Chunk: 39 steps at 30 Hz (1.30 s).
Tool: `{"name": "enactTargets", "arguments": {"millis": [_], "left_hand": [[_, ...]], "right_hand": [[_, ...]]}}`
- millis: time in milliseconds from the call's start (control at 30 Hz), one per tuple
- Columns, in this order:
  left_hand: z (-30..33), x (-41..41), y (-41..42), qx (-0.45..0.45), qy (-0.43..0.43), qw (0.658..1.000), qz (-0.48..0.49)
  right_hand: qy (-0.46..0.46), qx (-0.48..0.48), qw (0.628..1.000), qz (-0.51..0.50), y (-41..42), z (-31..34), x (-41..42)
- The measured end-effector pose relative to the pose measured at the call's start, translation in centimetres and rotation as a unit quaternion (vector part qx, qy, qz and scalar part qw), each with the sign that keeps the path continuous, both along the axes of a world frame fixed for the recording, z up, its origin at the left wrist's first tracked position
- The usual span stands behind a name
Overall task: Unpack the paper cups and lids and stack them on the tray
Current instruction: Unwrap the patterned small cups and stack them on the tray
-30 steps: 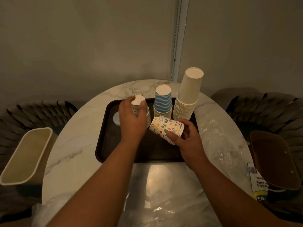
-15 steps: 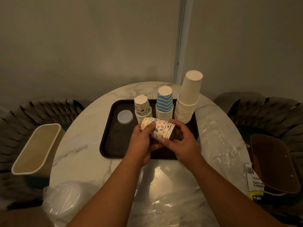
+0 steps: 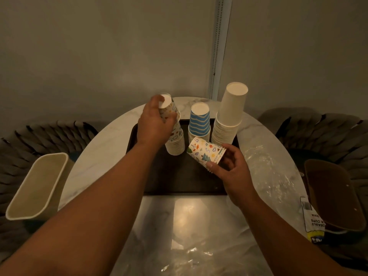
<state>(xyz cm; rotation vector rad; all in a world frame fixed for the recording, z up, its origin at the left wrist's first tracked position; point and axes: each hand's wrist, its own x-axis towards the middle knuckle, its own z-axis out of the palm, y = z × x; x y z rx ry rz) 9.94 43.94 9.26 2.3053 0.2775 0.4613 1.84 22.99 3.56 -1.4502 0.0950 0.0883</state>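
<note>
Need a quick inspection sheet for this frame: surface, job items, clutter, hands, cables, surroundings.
Surface: round marble table carrying a dark tray.
Job's things: three upside-down stacks on the tray: patterned stack, blue striped stack, taller plain white stack. No lids visible.
Clutter: clear plastic wrap and a printed packaging label on the table's right side.
Hands: left hand grips a patterned cup over the patterned stack; right hand holds a tilted short stack of patterned cups.
Cables: nothing seen.
Surroundings: cream bin left, brown bin right, plain wall behind.
</note>
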Motion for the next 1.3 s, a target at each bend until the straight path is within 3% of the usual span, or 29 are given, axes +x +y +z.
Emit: {"name": "enactTargets", "arguments": {"millis": [233, 333, 400, 467, 600, 767, 833, 967, 1100, 1200, 1300], "left_hand": [[-4.3, 0.2, -0.1, 0.037, 0.108, 0.993, -0.02], [-4.1, -0.3, -0.6, 0.024, 0.067, 0.997, -0.008], [-2.8, -1.4, -1.7, -0.043, -0.012, 0.999, 0.027], [-1.3, -3.2, -3.4, -0.138, -0.033, 0.988, 0.056], [-1.5, -6.5, -6.1, -0.38, 0.097, 0.92, 0.007], [-1.6, -7.8, -7.1, -0.501, 0.147, 0.853, -0.009], [-1.0, -7.7, -6.9, -0.515, 0.132, 0.847, -0.008], [0.2, -6.6, -5.4, -0.452, 0.07, 0.889, 0.027], [2.1, -4.3, -2.8, -0.197, -0.039, 0.979, 0.027], [3.1, -2.2, -1.4, -0.082, -0.091, 0.992, 0.002], [2.3, -0.5, -0.6, -0.026, -0.071, 0.997, -0.011]], "right_hand": [[0.01, -0.004, 1.0, -0.001, -0.1, -0.5, -0.1], [0.003, -0.005, 1.0, 0.003, -0.1, -0.4, -0.1], [0.001, 0.004, 1.0, 0.006, 0.0, -0.4, -0.1], [0.003, 0.025, 1.0, 0.012, 0.3, -0.2, -0.1], [-0.003, 0.065, 0.998, 0.023, 0.8, 0.2, -0.2], [-0.018, 0.035, 0.999, 0.031, 1.1, 0.6, -0.4], [-0.02, 0.036, 0.999, 0.032, 1.1, 0.6, -0.4], [-0.021, 0.059, 0.998, 0.027, 1.1, 0.4, -0.2], [-0.014, 0.066, 0.998, 0.015, 1.0, 0.2, 0.1], [-0.006, 0.057, 0.998, 0.006, 0.9, 0.0, 0.1], [0.001, 0.053, 0.999, 0.002, 0.7, -0.1, -0.1]]}}
